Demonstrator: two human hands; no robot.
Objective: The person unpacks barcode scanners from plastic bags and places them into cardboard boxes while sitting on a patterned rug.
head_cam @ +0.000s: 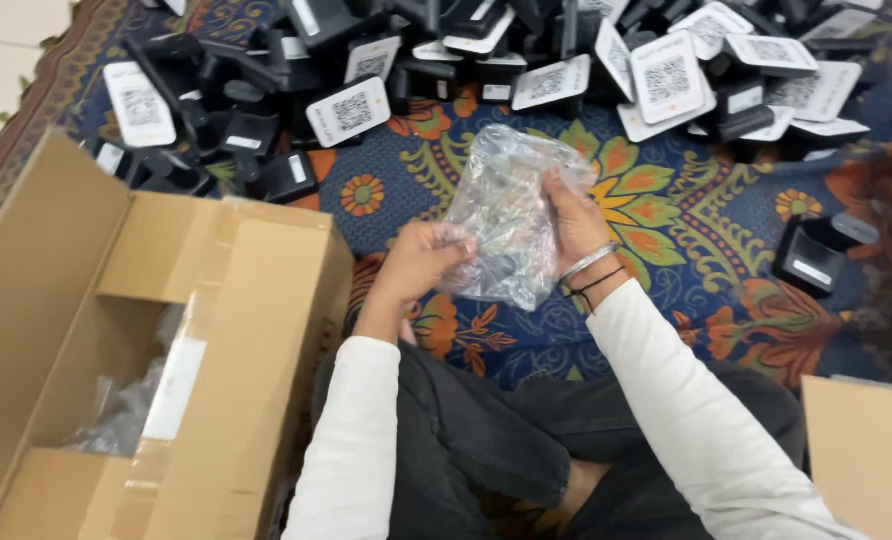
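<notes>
While we sit on the rug (666,260), left hand (421,262) and right hand (572,222) both grasp a clear plastic bag (506,215).

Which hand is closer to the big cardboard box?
Left. The left hand grips the plastic bag just right of the box; the right hand holds the bag's far side, farther from it.

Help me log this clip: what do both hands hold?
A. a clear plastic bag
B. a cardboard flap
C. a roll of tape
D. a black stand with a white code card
A: the left hand and right hand both grip a crinkled clear plastic bag above the patterned rug.
</notes>
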